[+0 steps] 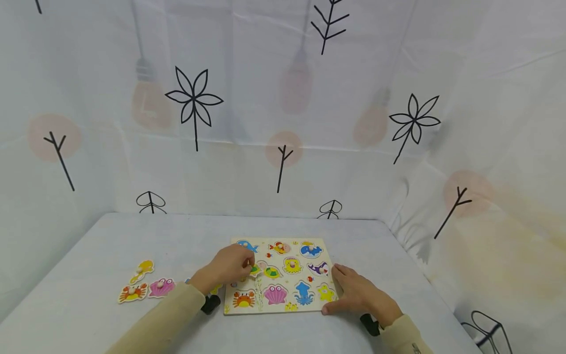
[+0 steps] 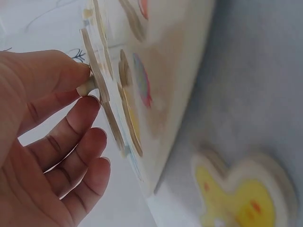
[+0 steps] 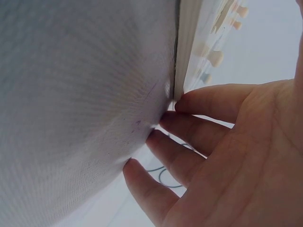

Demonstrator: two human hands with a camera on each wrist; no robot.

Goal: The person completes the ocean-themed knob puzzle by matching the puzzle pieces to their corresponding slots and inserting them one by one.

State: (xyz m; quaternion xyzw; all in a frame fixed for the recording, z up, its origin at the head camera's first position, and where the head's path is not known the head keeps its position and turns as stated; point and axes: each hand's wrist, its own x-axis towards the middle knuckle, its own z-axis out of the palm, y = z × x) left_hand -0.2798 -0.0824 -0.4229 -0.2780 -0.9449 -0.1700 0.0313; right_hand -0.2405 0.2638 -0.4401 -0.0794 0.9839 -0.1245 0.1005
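above the left edge of the puzzle board (image 1: 269, 309), item one: left hand (image 1: 229, 265), thumb and forefinger pinching a puzzle piece (image 2: 93, 66) by its small pale knob (image 2: 86, 87); remaining fingers loosely bent, holding nothing.

held piece: thin, pale-edged, nearly edge-on to me at my remote post; raised off the board's face, beside a turtle picture (image 1: 271, 271). green shows; i cannot read its whole design.

handling, my estimate: light, stiff, probably wood; painted face likely smooth and somewhat slippery, thin rim liable to chip if forced. best hold: the knob, square on, so the piece stays level; the outline only as second choice.

item two: right hand (image 1: 360, 292), grasping nothing, fingers spread; thumb at the board's near right corner, one fingertip against its right edge, others resting on the worktop (image 1: 185, 241).

item three, loose stock between the board and the worktop's left edge: yellow piece (image 1: 143, 271), farthest back; crab piece (image 1: 133, 292), nearer; pink shell piece (image 1: 161, 287), just beside the crab.

item four: another yellow piece (image 2: 262, 194), just off the board's left edge.

item five: patterned curtain (image 1: 247, 172), beyond the worktop's far edge.
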